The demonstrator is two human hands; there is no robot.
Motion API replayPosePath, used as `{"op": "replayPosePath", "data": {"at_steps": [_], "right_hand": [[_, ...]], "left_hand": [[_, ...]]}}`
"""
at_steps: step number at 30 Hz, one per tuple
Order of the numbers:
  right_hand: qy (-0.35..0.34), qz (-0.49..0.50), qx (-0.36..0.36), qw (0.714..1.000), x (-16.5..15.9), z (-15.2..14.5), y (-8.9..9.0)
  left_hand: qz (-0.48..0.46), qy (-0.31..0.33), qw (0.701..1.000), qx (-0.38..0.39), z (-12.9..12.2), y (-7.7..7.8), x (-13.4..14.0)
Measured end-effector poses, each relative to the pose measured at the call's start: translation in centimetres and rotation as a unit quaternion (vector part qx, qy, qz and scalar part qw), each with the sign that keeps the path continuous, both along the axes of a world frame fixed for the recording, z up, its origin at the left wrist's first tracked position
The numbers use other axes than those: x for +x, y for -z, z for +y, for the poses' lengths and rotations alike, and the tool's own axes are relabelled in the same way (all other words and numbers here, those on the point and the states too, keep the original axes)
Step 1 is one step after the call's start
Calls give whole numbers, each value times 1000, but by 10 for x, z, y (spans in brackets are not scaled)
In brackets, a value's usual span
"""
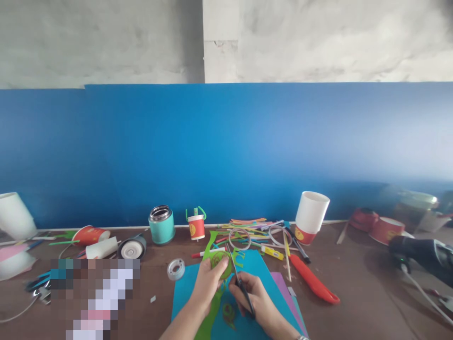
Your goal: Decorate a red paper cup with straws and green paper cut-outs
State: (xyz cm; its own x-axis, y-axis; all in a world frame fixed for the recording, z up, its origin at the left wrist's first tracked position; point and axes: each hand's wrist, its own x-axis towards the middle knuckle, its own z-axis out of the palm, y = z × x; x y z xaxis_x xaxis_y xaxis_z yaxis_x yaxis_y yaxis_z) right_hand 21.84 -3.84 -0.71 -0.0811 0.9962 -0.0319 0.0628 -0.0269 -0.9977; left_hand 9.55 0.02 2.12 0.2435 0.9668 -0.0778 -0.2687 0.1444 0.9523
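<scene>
My left hand [208,278] is closed on a green paper piece [217,271] with a round outline drawn on it, the thumb pressed on top. In my right hand [261,296] is a pair of black-handled scissors [242,289], with the blades pointing up and away beside the paper's right edge. Whether the blades touch the paper is hard to tell. Under both hands lies a blue sheet [187,288], and a long green paper offcut [207,326] runs along it. A small dark green cut-out [229,313] rests on the sheet between my wrists.
Behind the sheet lie colourful sticks [244,226], tape rolls [239,239] and a yellow glue stick [272,252]. A turquoise jar [162,231] and a small red cup [196,228] stand left of them. Rightward are stacked white cups [312,212], a red-handled tool [313,279] and a black device [421,255].
</scene>
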Motion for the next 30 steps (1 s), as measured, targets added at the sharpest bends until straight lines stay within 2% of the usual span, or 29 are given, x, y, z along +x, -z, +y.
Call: {"op": "replayPosePath", "data": {"at_steps": [6,11,16,19,30], "right_hand": [[-2,-22,4,1000,2,1,4],[-12,-18,-5,1000,1,1,0],[-1,-17,-8,1000,0,1,-1],[-8,-23,-4,1000,1,1,1],[-8,-26,-22,999,1,0,-1]], "left_hand": [[0,27,1000,11,4,-1,-3],[5,56,998,6,4,-3,-6],[7,34,999,7,5,2,-5],[12,50,999,9,8,4,-6],[16,99,994,32,10,-2,-12]]}}
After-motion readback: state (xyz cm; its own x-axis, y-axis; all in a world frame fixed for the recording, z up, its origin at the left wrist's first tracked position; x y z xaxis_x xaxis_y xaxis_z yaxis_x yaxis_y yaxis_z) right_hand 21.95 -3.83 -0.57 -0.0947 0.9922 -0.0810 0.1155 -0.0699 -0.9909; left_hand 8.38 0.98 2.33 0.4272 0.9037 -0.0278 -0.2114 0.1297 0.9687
